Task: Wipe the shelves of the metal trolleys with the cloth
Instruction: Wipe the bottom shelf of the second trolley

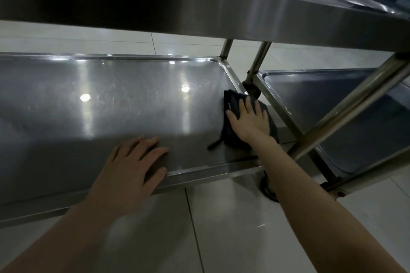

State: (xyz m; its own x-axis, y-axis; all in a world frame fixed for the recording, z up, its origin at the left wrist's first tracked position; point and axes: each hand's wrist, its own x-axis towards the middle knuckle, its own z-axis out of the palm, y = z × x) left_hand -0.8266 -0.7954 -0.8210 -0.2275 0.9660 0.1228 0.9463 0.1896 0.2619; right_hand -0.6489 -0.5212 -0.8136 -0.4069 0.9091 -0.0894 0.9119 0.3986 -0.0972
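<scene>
My right hand [250,122] lies flat with fingers spread, pressing the dark cloth [231,102] onto the lower shelf [111,99]. This is right of centre in the frame, close to the shelf's far right corner. My left hand [135,166] rests loose-fingered on the shelf's front edge, lower centre, holding nothing. The cloth looks soft, light and limp, with a loose tail trailing at its lower left. I judge a flat palm on its middle works best, since it should bunch and slide easily on slick steel.
</scene>
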